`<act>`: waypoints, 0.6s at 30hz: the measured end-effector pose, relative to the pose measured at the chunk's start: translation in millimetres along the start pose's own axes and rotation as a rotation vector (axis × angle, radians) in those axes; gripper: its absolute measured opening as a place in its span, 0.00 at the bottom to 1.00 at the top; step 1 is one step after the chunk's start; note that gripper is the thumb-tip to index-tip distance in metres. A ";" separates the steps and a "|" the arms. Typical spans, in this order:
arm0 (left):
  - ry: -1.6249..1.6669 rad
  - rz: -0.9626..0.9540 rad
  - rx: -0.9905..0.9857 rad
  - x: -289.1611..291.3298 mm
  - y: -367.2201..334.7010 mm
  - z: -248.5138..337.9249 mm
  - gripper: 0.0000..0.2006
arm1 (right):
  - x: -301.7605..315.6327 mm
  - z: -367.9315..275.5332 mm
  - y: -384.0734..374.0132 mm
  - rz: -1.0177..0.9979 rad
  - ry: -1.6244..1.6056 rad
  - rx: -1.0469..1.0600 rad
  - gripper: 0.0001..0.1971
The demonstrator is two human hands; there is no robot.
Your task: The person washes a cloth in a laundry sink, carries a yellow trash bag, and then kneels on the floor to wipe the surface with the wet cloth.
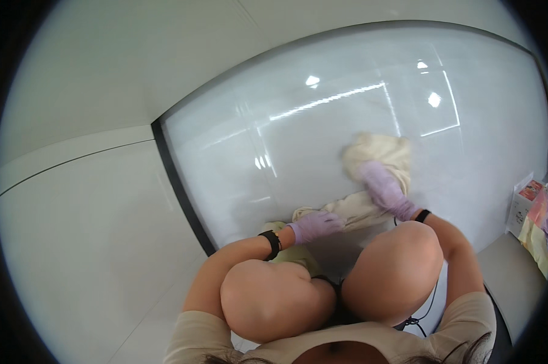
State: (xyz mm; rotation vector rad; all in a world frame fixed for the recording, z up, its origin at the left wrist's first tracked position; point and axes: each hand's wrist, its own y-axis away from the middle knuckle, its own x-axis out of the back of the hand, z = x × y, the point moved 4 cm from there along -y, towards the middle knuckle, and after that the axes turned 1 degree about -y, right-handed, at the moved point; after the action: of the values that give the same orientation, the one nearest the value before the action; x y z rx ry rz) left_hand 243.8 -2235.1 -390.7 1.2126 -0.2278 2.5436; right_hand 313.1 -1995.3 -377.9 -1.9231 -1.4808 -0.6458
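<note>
A cream cloth lies bunched on a glossy pale surface. My right hand, in a lilac glove, bears down on its far part with the fingers closed on the fabric; glove and cloth are slightly blurred. From there the cloth runs back in a twisted strip toward my left hand, also gloved in lilac. That hand's fingers are closed over the strip's near left end, and its fingertips are partly hidden in the folds. A yellow-green cloth shows below my left wrist, behind my knee.
Dark edging borders the glossy surface, with pale tiles to the left. At the right stand a white box and colourful packaging. My bent knees fill the near middle. A black cord lies by my right leg.
</note>
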 end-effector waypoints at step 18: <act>-0.204 -0.394 -0.023 53.7 -156.5 7.0 0.28 | 168.6 125.7 66.7 0.298 0.465 -0.513 0.26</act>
State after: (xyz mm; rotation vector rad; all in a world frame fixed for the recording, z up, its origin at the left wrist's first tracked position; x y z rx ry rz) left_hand 271.2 -2078.9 -343.1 1.3563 -0.0541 2.0796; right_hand 421.3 -1804.0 -357.6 -2.1047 -0.7652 -1.3155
